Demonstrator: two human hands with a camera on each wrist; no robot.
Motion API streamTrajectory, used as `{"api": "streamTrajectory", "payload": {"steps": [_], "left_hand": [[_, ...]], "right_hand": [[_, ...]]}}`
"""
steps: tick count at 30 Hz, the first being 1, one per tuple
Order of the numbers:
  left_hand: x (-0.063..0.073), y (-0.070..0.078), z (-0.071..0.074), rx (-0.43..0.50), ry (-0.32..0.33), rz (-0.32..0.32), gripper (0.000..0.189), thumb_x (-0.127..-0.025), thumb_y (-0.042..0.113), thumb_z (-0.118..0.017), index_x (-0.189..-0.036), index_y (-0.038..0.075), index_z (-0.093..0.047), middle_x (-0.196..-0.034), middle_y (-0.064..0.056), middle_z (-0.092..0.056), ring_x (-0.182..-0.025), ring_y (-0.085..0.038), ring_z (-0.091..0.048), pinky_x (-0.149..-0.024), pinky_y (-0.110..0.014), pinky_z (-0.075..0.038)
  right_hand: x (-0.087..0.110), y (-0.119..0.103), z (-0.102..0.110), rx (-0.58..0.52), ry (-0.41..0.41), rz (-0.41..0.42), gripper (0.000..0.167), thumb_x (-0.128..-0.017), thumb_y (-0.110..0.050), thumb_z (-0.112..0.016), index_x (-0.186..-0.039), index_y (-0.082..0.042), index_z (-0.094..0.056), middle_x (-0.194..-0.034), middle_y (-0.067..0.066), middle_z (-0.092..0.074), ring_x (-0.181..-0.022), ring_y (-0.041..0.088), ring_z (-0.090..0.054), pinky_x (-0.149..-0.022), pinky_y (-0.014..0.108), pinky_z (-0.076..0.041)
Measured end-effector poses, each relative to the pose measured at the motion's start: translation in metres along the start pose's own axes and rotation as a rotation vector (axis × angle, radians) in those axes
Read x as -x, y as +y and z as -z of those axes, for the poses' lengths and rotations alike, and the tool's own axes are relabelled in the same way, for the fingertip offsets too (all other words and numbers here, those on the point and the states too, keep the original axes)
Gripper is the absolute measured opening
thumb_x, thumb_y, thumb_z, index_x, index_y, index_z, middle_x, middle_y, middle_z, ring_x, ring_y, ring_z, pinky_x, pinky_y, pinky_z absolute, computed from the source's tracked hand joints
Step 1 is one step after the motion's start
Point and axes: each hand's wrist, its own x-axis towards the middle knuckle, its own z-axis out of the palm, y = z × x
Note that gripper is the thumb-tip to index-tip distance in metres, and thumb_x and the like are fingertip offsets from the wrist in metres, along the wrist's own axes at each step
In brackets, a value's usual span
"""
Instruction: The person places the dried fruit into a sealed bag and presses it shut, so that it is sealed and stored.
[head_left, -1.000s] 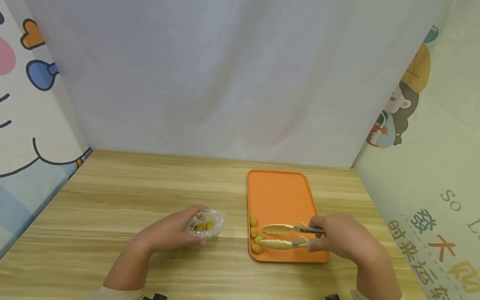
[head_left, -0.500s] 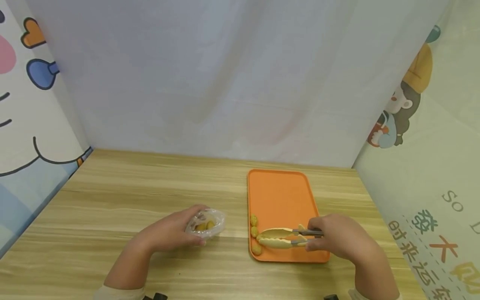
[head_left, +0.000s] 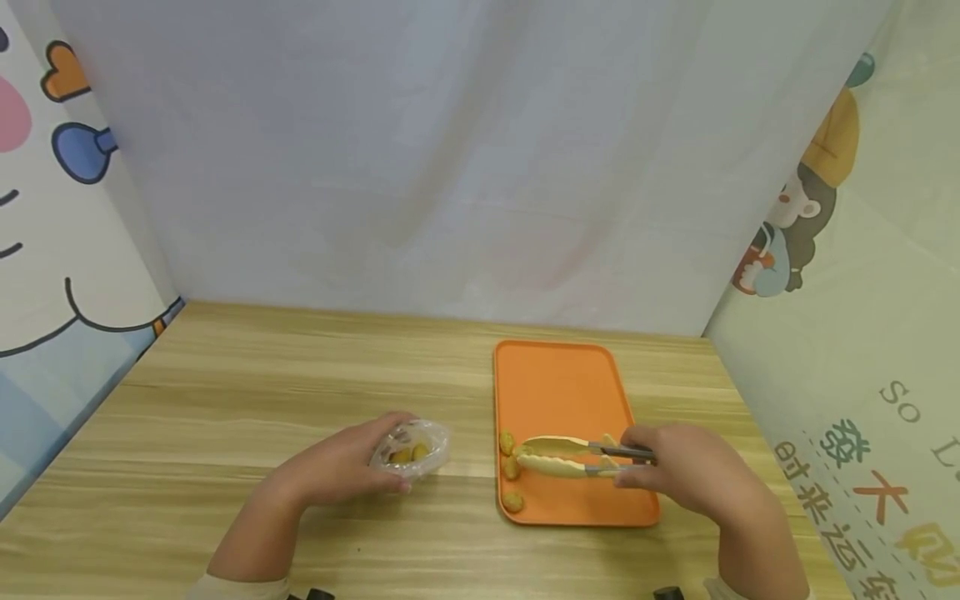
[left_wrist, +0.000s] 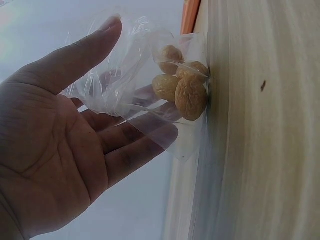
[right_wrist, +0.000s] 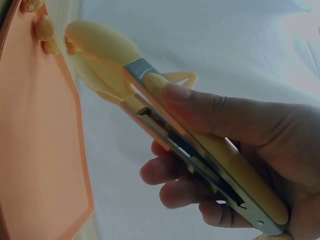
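Observation:
My left hand point(head_left: 341, 462) holds a clear plastic bag point(left_wrist: 117, 75) with its mouth spread, thumb on one side and fingers on the other. Several wrinkled yellow-brown dried fruits point(left_wrist: 191, 97) lie at the bottom of the bag. In my right hand point(head_left: 686, 471) I grip yellow-tipped tongs point(head_left: 555, 457) by their metal and yellow handles. One dried fruit point(right_wrist: 70, 46) shows between the tong tips, raised above the orange tray point(head_left: 562, 387). Three more fruits point(head_left: 513, 502) sit along the tray's left edge, near its front corner.
The bag stands on the wood-grain table point(head_left: 300, 358), left of the tray. A white cloth point(head_left: 450, 167) hangs behind the table. Printed cloths point(head_left: 847, 350) cover both sides.
The tongs, which were spread around the fruits, have drawn together on one fruit. My right hand has then lifted it slightly and moved away from me. The left hand stays still with the bag.

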Motion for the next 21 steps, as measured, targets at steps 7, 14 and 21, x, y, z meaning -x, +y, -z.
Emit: {"api": "streamTrajectory", "payload": {"steps": [7, 14, 21], "left_hand": [[0.0, 0.001, 0.0, -0.003, 0.001, 0.002, 0.081, -0.077, 0.045, -0.081, -0.146, 0.032, -0.039, -0.131, -0.003, -0.056, -0.11, -0.018, -0.053, -0.095, -0.049, -0.043], [-0.001, -0.001, -0.001, -0.012, 0.0, 0.006, 0.082, -0.077, 0.046, -0.081, -0.146, 0.032, -0.039, -0.132, -0.003, -0.056, -0.11, -0.018, -0.053, -0.095, -0.049, -0.043], [-0.001, -0.001, -0.002, -0.003, -0.006, 0.005, 0.082, -0.078, 0.047, -0.08, -0.146, 0.031, -0.039, -0.131, -0.003, -0.056, -0.109, -0.018, -0.053, -0.095, -0.048, -0.043]], "right_hand": [[-0.003, 0.002, -0.002, 0.056, 0.114, 0.044, 0.034, -0.082, -0.048, -0.073, -0.104, -0.022, -0.069, -0.083, -0.018, -0.063, -0.07, 0.003, -0.053, -0.066, 0.031, -0.046], [-0.005, -0.007, -0.003, 0.084, 0.212, 0.077, 0.042, -0.085, -0.054, -0.068, -0.111, -0.021, -0.068, -0.09, -0.014, -0.068, -0.071, 0.002, -0.056, -0.063, 0.031, -0.048], [-0.012, -0.014, -0.013, 0.095, 0.373, 0.199, 0.034, -0.082, -0.048, -0.074, -0.105, -0.024, -0.068, -0.084, -0.017, -0.066, -0.064, -0.007, -0.055, -0.056, 0.021, -0.044]]}}
